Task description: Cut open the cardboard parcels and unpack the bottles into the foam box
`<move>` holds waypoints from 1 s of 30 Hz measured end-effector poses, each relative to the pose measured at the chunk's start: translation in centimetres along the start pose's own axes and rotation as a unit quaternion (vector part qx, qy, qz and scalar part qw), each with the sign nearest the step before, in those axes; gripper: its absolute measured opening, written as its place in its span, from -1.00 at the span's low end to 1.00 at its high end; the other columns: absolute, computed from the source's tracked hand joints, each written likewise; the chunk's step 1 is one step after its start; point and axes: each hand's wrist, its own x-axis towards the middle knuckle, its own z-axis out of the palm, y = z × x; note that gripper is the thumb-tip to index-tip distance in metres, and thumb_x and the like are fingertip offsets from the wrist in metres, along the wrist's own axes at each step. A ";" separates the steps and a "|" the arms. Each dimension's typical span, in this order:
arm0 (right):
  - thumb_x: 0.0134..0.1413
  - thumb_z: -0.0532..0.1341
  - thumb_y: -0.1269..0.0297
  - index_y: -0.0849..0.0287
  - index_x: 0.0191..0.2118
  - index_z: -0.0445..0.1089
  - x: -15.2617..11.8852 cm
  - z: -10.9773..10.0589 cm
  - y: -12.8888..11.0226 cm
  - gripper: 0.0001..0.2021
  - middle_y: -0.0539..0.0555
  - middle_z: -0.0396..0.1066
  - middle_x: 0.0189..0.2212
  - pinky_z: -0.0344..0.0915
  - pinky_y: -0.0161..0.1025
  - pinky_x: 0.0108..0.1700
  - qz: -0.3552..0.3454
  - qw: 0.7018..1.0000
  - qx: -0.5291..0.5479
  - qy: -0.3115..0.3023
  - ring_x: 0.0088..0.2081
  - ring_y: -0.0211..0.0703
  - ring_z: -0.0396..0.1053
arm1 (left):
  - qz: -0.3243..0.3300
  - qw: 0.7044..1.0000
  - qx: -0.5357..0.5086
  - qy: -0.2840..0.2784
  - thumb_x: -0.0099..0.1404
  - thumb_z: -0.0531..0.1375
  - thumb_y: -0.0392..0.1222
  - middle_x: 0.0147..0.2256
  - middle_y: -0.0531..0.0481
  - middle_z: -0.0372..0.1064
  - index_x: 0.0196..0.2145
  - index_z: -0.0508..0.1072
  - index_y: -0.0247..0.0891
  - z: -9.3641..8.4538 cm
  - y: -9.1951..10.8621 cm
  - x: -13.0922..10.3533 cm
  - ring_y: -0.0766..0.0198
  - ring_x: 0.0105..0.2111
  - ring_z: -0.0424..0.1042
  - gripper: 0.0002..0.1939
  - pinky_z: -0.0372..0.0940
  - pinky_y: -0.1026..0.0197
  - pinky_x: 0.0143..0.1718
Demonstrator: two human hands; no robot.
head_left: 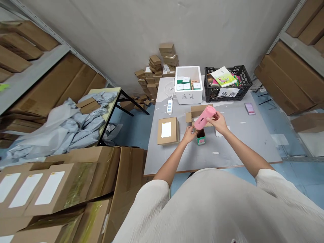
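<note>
My right hand grips a pink cylinder, perhaps a cup or bottle, near its upper end. The cylinder is tilted, its lower end pointing left and down, with dark lettering on its side. Close to that lower end, my left hand has its fingers bent together; whether they hold the cylinder or the edge of the box below is hidden. Under the cylinder stands a small green box with an open top and dark inside. Behind both lies an open cardboard carton, partly covered by my right hand and the cylinder.
On the grey table are a closed carton, power strip, white foam box, black crate and phone. Stacked cartons stand at the left; a side table holds grey bags.
</note>
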 end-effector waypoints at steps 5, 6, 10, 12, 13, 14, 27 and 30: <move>-0.22 0.60 0.17 -0.04 0.14 0.47 -1.8 0.6 -0.4 -0.30 0.09 0.50 0.20 0.46 -0.02 0.20 -0.011 0.995 -0.075 -0.067 0.30 0.16 0.34 | 0.001 0.999 -0.046 -0.008 0.19 0.36 -0.26 0.19 -0.25 0.43 0.22 0.51 -0.24 0.8 -0.4 0.0 0.12 -0.07 0.55 -0.38 0.44 -0.03 0.14; -0.21 0.60 0.19 -0.04 0.13 0.49 -2.0 0.6 -0.3 -0.32 0.09 0.49 0.20 0.43 0.01 0.24 -0.021 0.993 -0.088 -0.076 0.29 0.17 0.35 | 0.003 0.998 -0.056 -0.010 0.18 0.36 -0.27 0.18 -0.25 0.46 0.22 0.51 -0.25 0.9 -0.4 -0.1 0.12 -0.08 0.56 -0.39 0.45 -0.03 0.12; -0.14 0.58 0.18 -0.03 0.15 0.49 -2.1 0.4 0.8 -0.34 0.10 0.50 0.18 0.37 0.05 0.30 -0.052 0.987 -0.113 -0.100 0.20 0.12 0.43 | 0.021 0.996 -0.084 -0.038 0.16 0.31 -0.29 0.14 -0.24 0.53 0.22 0.50 -0.27 1.0 -0.2 -0.1 0.07 -0.04 0.56 -0.37 0.46 -0.03 0.07; -0.10 0.57 0.14 -0.02 0.16 0.47 -1.9 0.1 1.8 -0.35 0.11 0.51 0.16 0.37 0.05 0.30 -0.056 0.986 -0.117 -0.107 0.16 0.09 0.46 | 0.032 0.994 -0.089 -0.054 0.15 0.28 -0.30 0.15 -0.23 0.54 0.24 0.50 -0.26 0.9 -0.1 -0.2 0.04 0.00 0.55 -0.34 0.45 -0.03 0.08; -0.09 0.57 0.13 -0.01 0.15 0.46 -1.8 -0.1 2.2 -0.35 0.11 0.52 0.15 0.38 0.06 0.29 -0.054 0.985 -0.118 -0.110 0.15 0.08 0.47 | 0.036 0.994 -0.087 -0.059 0.14 0.28 -0.31 0.16 -0.22 0.53 0.24 0.50 -0.25 0.8 -0.1 -0.3 0.03 0.03 0.54 -0.33 0.45 -0.04 0.11; -0.10 0.58 0.13 0.00 0.14 0.47 -1.7 -0.4 2.7 -0.36 0.12 0.52 0.14 0.39 0.06 0.28 -0.049 0.985 -0.119 -0.112 0.14 0.08 0.47 | 0.039 0.994 -0.082 -0.061 0.12 0.27 -0.32 0.17 -0.21 0.53 0.23 0.51 -0.24 0.8 -0.2 -0.3 0.02 0.06 0.53 -0.33 0.43 -0.07 0.14; -0.25 0.59 0.32 -0.04 0.08 0.58 -2.9 -1.2 1.8 -0.36 0.09 0.55 0.15 0.37 0.13 0.30 -0.011 0.975 -0.143 -0.171 0.23 0.21 0.44 | 0.054 0.996 -0.013 -0.069 0.10 0.27 -0.34 0.09 -0.21 0.54 0.19 0.54 -0.24 1.5 -1.5 -1.6 -0.14 0.19 0.43 -0.35 0.23 -0.24 0.37; -0.26 0.59 0.33 -0.06 0.04 0.61 -3.1 -1.3 1.4 -0.39 0.06 0.58 0.11 0.41 0.10 0.24 -0.017 0.966 -0.165 -0.198 0.17 0.19 0.48 | 0.045 0.997 -0.014 -0.065 0.09 0.28 -0.35 0.03 -0.21 0.54 0.13 0.58 -0.25 1.5 -1.5 -1.6 -0.18 0.17 0.43 -0.40 0.23 -0.25 0.36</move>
